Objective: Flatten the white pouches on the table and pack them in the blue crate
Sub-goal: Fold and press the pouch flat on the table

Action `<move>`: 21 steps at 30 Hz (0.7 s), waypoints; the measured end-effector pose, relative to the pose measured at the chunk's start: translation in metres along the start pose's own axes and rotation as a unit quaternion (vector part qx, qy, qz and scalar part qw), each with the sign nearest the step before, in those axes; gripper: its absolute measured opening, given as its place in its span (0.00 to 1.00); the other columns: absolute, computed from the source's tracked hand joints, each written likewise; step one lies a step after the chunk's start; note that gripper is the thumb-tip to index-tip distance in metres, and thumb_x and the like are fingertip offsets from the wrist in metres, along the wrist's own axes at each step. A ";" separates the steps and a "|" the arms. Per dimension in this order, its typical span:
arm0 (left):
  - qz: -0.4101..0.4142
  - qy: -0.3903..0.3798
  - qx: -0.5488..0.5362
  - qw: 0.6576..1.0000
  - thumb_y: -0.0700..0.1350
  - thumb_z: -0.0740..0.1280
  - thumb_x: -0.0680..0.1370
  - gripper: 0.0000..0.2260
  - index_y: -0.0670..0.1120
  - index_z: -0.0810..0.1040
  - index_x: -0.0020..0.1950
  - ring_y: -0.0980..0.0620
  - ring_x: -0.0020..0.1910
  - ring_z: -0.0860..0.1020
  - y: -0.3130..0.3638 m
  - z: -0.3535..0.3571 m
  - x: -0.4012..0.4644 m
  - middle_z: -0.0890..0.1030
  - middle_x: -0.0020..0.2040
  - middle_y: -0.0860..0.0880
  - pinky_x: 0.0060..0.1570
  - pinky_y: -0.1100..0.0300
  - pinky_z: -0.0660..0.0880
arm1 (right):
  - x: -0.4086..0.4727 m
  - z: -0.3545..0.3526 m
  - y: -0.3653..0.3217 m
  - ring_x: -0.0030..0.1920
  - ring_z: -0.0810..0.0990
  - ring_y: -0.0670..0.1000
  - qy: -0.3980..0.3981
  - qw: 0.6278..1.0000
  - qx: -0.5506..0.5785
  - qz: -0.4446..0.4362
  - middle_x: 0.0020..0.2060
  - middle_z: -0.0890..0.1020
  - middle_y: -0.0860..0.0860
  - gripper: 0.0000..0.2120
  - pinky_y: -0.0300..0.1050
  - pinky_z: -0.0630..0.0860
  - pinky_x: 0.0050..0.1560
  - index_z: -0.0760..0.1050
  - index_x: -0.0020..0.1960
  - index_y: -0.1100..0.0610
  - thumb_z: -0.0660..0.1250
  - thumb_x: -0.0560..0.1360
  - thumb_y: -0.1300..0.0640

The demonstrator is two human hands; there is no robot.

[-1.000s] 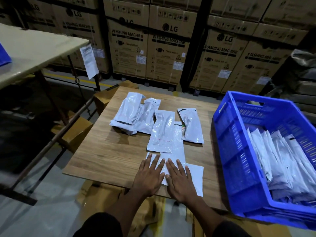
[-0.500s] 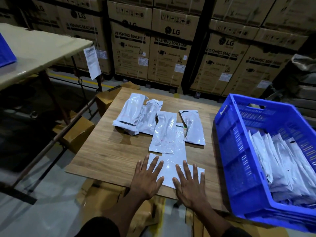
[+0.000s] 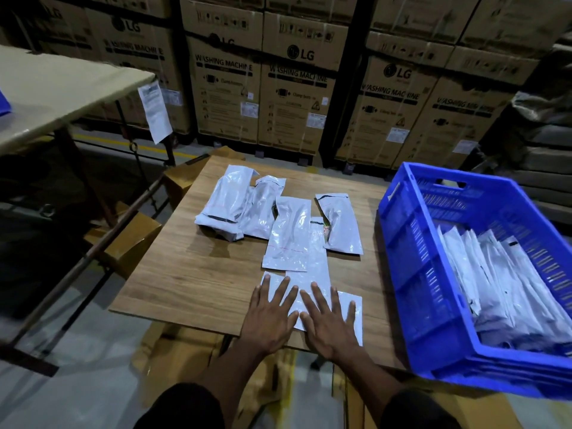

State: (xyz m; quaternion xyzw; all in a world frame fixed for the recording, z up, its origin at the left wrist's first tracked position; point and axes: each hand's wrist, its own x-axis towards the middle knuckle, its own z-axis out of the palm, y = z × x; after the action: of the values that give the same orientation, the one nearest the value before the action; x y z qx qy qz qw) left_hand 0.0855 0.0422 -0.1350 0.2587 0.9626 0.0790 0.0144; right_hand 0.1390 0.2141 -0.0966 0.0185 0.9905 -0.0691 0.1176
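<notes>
Flat under both hands, a white pouch [image 3: 351, 308] at the table's [image 3: 192, 274] near edge, its right end poking out past the right hand [image 3: 329, 325]. Left hand [image 3: 269, 320] and right hand side by side, palms down, fingers [image 3: 283, 291] straight and spread, pressing and gripping nothing. Left fingers over the pouch's left part, right fingers over its middle. Smooth, glossy, pale surface between and beyond the fingertips.

Farther toward the table's middle, a long flat pouch [image 3: 318, 258] reaching down to the hands, partly covered by another pouch [image 3: 289, 235] with a thin red line near its lower end. Just right of that, a puffier pouch [image 3: 340, 226] with a dark strip at its top. Toward the far-left part, two bulging pouches [image 3: 244, 209] overlapping, wrinkled and not flattened.

At the table's right edge, a blue crate [image 3: 411, 274], tilted in view, holding a stack of packed pouches [image 3: 501, 283] leaning on edge. Behind the far edge, stacked boxes [image 3: 297, 85] marked LG.
</notes>
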 end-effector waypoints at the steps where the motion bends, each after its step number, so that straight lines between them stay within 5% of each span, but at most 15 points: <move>1: -0.002 -0.002 -0.002 1.000 0.61 0.52 0.82 0.27 0.53 0.69 0.78 0.34 0.78 0.60 0.000 0.000 -0.001 0.64 0.80 0.49 0.72 0.38 0.63 | 0.000 0.000 0.001 0.77 0.28 0.52 -0.009 1.000 0.008 -0.006 0.77 0.32 0.37 0.27 0.70 0.33 0.72 0.37 0.79 0.37 0.35 0.81 0.37; 8: -0.003 0.005 -0.009 1.000 0.61 0.54 0.81 0.27 0.54 0.66 0.79 0.32 0.78 0.59 0.002 0.000 -0.002 0.62 0.81 0.50 0.70 0.35 0.64 | -0.021 0.006 0.031 0.76 0.26 0.52 0.026 0.999 -0.021 0.003 0.76 0.28 0.38 0.29 0.67 0.36 0.74 0.31 0.77 0.36 0.39 0.81 0.32; 14: 0.009 -0.004 0.004 1.000 0.61 0.53 0.82 0.27 0.53 0.67 0.79 0.31 0.78 0.60 -0.001 0.000 0.000 0.63 0.81 0.50 0.71 0.35 0.58 | -0.019 0.012 0.030 0.80 0.39 0.56 0.043 0.999 -0.025 0.006 0.80 0.38 0.42 0.30 0.69 0.41 0.73 0.41 0.80 0.39 0.41 0.81 0.32; 18: 0.007 -0.008 0.000 1.000 0.61 0.54 0.81 0.26 0.53 0.70 0.77 0.31 0.76 0.63 0.000 -0.003 0.000 0.66 0.80 0.50 0.70 0.36 0.57 | -0.020 0.000 0.018 0.77 0.29 0.53 0.016 1.000 -0.017 -0.018 0.78 0.31 0.46 0.35 0.73 0.38 0.70 0.37 0.80 0.43 0.44 0.80 0.31; 21: 0.016 -0.011 0.001 1.000 0.60 0.53 0.81 0.26 0.53 0.71 0.76 0.32 0.76 0.64 -0.003 -0.005 -0.001 0.67 0.79 0.51 0.69 0.37 0.56 | -0.025 -0.003 0.011 0.79 0.51 0.56 0.052 0.995 -0.050 -0.062 0.78 0.62 0.51 0.29 0.75 0.59 0.69 0.66 0.73 0.49 0.55 0.77 0.36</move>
State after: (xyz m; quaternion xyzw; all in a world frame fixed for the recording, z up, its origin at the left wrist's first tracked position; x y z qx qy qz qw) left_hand 0.0842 0.0387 -0.1306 0.2752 0.9581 0.0754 0.0230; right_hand 0.1635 0.2254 -0.0889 -0.0457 0.9967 -0.0257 0.0622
